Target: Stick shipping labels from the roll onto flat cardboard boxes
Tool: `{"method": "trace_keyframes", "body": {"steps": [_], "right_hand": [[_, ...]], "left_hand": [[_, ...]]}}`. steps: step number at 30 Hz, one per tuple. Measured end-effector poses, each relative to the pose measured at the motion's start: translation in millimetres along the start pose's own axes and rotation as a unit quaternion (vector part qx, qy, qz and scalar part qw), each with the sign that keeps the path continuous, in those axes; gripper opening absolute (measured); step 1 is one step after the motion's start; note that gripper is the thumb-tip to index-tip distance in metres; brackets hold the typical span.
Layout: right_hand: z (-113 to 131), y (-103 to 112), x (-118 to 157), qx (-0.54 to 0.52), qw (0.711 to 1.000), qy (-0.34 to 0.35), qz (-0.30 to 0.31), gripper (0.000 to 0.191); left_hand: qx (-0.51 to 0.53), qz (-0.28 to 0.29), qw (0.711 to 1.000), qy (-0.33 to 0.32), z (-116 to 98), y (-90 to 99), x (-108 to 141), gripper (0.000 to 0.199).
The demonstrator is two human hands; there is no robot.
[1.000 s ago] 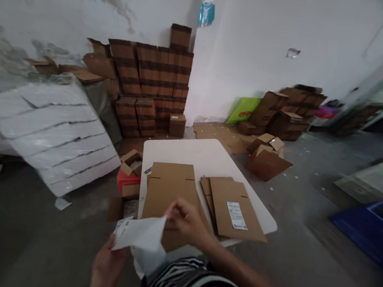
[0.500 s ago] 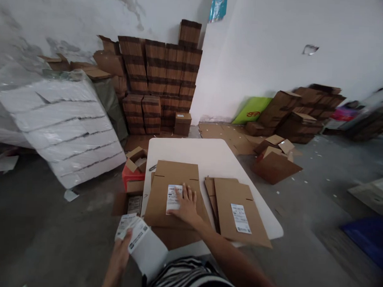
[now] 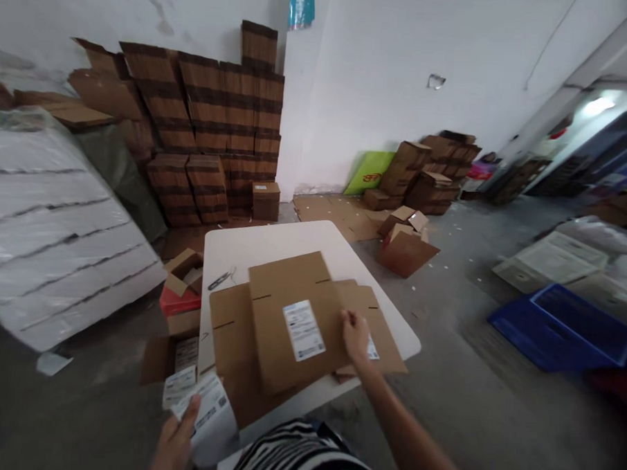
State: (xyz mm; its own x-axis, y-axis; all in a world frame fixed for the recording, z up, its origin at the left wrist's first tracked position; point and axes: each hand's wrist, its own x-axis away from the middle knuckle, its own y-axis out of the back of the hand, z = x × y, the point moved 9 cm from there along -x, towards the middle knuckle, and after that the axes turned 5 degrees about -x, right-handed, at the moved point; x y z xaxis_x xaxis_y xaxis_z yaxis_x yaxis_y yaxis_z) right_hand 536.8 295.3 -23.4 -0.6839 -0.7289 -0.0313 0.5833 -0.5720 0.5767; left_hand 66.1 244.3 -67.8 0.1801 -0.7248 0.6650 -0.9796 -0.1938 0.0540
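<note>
Low at the left, my left hand (image 3: 177,437) grips a strip of printed shipping labels (image 3: 207,410), its thumb on top. My right hand (image 3: 355,337) pinches the right edge of a flat cardboard box (image 3: 268,330), which bears a white label (image 3: 304,329). That box lies slanted, lifted over part of another flat cardboard box (image 3: 229,335) on the left. To the right, beneath my right hand, more flat boxes (image 3: 386,339) rest on the white table (image 3: 261,236), the top one with a partly hidden label.
A box cutter (image 3: 219,281) lies at the table's left. Beside the table stand open cartons (image 3: 184,274) on a red stool (image 3: 172,304). White wrapped stacks (image 3: 65,217) are at left, bundled cardboard (image 3: 209,113) behind, and a blue crate (image 3: 563,329) on the right floor.
My right hand has gone from lying flat on the label to pinching the box's right edge. The labelled box has shifted right, off the one below. The view has turned right.
</note>
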Motion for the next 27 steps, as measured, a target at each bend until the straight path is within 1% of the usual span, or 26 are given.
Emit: {"method": "trace_keyframes", "body": {"steps": [1, 2, 3, 4, 5, 6, 7, 8, 9, 10, 12, 13, 14, 15, 16, 17, 18, 19, 20, 21, 22, 23, 24, 25, 26, 27], "right_hand": [[-10, 32, -14, 0.009, 0.999, -0.012, -0.028, 0.039], [-22, 64, -27, 0.022, 0.998, -0.029, -0.054, 0.037], [-33, 92, -38, 0.035, 0.995, -0.05, -0.073, 0.034], [-44, 116, -47, 0.049, 0.993, -0.073, -0.084, 0.03], [-52, 134, -53, 0.061, 0.99, -0.095, -0.088, 0.027], [-58, 144, -57, 0.07, 0.987, -0.115, -0.088, 0.024], [-61, 147, -58, 0.075, 0.985, -0.13, -0.082, 0.022], [-59, 142, -56, 0.074, 0.985, -0.138, -0.071, 0.021], [-53, 130, -53, 0.068, 0.986, -0.139, -0.053, 0.021], [-42, 110, -46, 0.056, 0.989, -0.132, -0.027, 0.022], [-7, 53, -23, 0.012, 0.994, -0.094, 0.056, 0.025], [16, 20, -5, -0.016, 0.992, -0.064, 0.11, 0.028], [42, -12, 17, -0.046, 0.984, -0.032, 0.168, 0.032], [68, -43, 42, -0.075, 0.97, -0.001, 0.232, 0.041], [94, -70, 70, -0.101, 0.949, 0.029, 0.298, 0.056], [121, -92, 101, -0.141, 0.913, 0.072, 0.375, 0.07], [146, -106, 130, -0.179, 0.873, 0.116, 0.439, 0.066], [165, -112, 152, -0.2, 0.843, 0.156, 0.474, 0.055], [179, -114, 168, -0.203, 0.826, 0.196, 0.488, 0.04], [186, -113, 179, -0.188, 0.822, 0.231, 0.486, 0.027], [189, -112, 186, -0.158, 0.825, 0.262, 0.475, 0.022], [189, -112, 194, -0.126, 0.822, 0.296, 0.471, 0.024], [190, -112, 203, -0.101, 0.809, 0.331, 0.475, 0.027], [190, -113, 212, -0.085, 0.792, 0.364, 0.483, 0.029], [192, -112, 220, -0.079, 0.775, 0.395, 0.488, 0.027], [197, -108, 226, -0.083, 0.763, 0.422, 0.482, 0.023]], "left_hand": [[0.007, -0.019, 1.0, 0.003, -1, 4.8, 2, 0.03], [0.037, -0.037, 0.999, 0.003, -4, 9.4, 5, 0.03], [0.075, -0.053, 0.996, 0.001, -7, 13.4, 8, 0.031], [0.112, -0.063, 0.992, -0.006, -11, 16.3, 12, 0.032], [0.142, -0.063, 0.988, -0.017, -17, 17.0, 15, 0.033], [0.158, -0.054, 0.986, -0.03, -24, 15.3, 17, 0.036], [0.159, -0.047, 0.985, -0.045, -31, 12.8, 20, 0.041], [0.152, -0.041, 0.986, -0.062, -39, 9.4, 23, 0.046], [0.141, -0.034, 0.986, -0.081, -46, 4.4, 25, 0.052], [0.134, -0.028, 0.986, -0.1, -53, -2.0, 28, 0.058], [0.118, -0.013, 0.985, -0.122, -62, -18.4, 34, 0.065], [0.104, 0.002, 0.987, -0.12, -62, -29.0, 35, 0.062], [0.08, 0.016, 0.99, -0.112, -61, -39.4, 37, 0.055], [0.046, 0.03, 0.993, -0.107, -58, -48.8, 37, 0.045], [0.006, 0.049, 0.993, -0.106, -56, -57.4, 38, 0.036], [-0.034, 0.067, 0.991, -0.11, -53, -64.1, 39, 0.029], [-0.064, 0.083, 0.988, -0.114, -50, -68.1, 39, 0.026], [-0.076, 0.088, 0.986, -0.118, -47, -68.0, 40, 0.025], [-0.063, 0.086, 0.987, -0.118, -44, -64.8, 41, 0.022], [-0.032, 0.085, 0.989, -0.115, -42, -61.0, 42, 0.015], [0.005, 0.088, 0.99, -0.111, -41, -57.8, 43, 0.01], [0.04, 0.099, 0.988, -0.112, -41, -56.5, 44, 0.021], [0.062, 0.119, 0.984, -0.118, -43, -58.0, 45, 0.032], [0.076, 0.14, 0.981, -0.115, -44, -60.2, 45, 0.037], [0.096, 0.142, 0.981, -0.094, -41, -59.6, 41, 0.038], [0.127, 0.121, 0.983, -0.062, -36, -54.4, 35, 0.033]]}}
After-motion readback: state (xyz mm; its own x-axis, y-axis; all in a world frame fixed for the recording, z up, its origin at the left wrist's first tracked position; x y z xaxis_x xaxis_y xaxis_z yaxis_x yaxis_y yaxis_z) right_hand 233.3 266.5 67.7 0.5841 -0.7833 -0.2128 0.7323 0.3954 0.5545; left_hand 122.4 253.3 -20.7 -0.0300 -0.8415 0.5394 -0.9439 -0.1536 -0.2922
